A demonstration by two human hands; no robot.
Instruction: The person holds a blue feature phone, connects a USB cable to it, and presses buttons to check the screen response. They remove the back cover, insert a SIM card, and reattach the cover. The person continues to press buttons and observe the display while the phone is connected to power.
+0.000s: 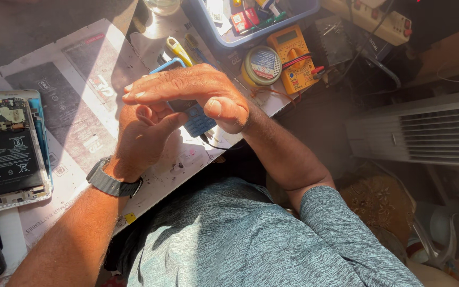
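Both hands meet over the counter (81, 69), which is covered with printed paper sheets. The left hand (144, 135), with a dark watch (111, 182) on its wrist, is closed around a small blue keypad phone (195, 119) from below, the thumb pointing up toward the other palm. The right hand (192, 93) lies flat above it, fingers stretched together, pressing on the upper part of the phone, so only the keypad end and a blue corner are visible. An opened smartphone (9, 146) with its battery showing lies at the left edge of the counter, well apart. Behind the hands are a yellow multimeter (293, 58), a round tin (263, 65) just beside it, and a blue tray (208, 26) with small parts.
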